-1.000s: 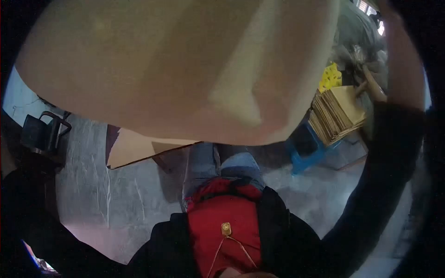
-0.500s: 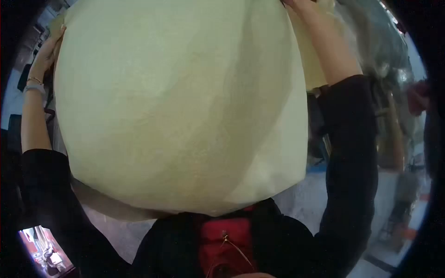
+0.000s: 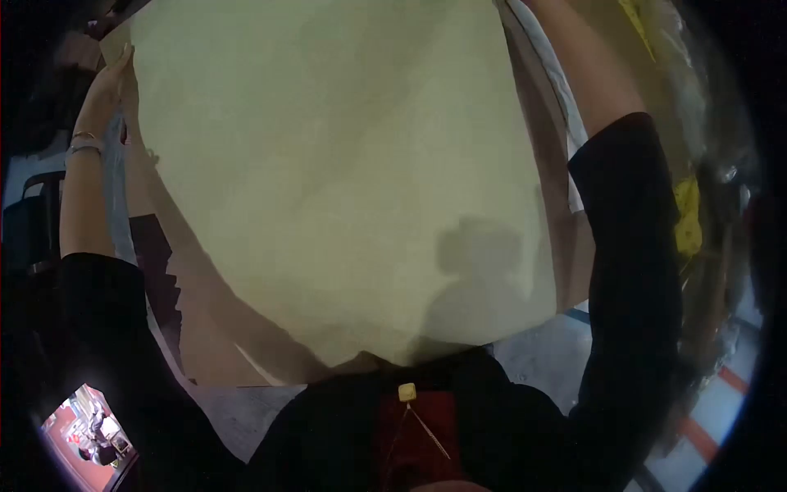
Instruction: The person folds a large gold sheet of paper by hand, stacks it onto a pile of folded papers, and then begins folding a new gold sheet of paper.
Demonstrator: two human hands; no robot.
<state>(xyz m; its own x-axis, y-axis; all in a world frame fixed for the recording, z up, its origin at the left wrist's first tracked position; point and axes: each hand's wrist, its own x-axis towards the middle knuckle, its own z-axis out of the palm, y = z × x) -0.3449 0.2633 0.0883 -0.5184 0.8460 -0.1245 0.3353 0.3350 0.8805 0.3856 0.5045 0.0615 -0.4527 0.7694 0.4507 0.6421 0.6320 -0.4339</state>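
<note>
A wide, pale yellow sheet of thin fabric-like material (image 3: pixel 336 172) spans most of the view and reaches down to my waist. My left hand (image 3: pixel 106 88) pinches its upper left edge, the thumb up against the border. At the top of the view my right hand (image 3: pixel 525 5) is at the sheet's right edge, most of its fingers cut off by the frame. Beneath the sheet lies a brown, cardboard-like surface (image 3: pixel 209 328), with a dark maroon piece with a jagged edge (image 3: pixel 156 262) on the left.
White material (image 3: pixel 566 115) shows along the right side, under my right forearm. Farther right are a yellow piece (image 3: pixel 687 217) and clear plastic wrapping (image 3: pixel 725 172). A dark chair-like object (image 3: pixel 41 209) stands at the left. Pale floor (image 3: pixel 541 353) with red stripes shows below right.
The sheet has gone from bulging close to the camera to lying lower and flatter, exposing the brown surface and maroon piece. My left hand has shifted slightly right.
</note>
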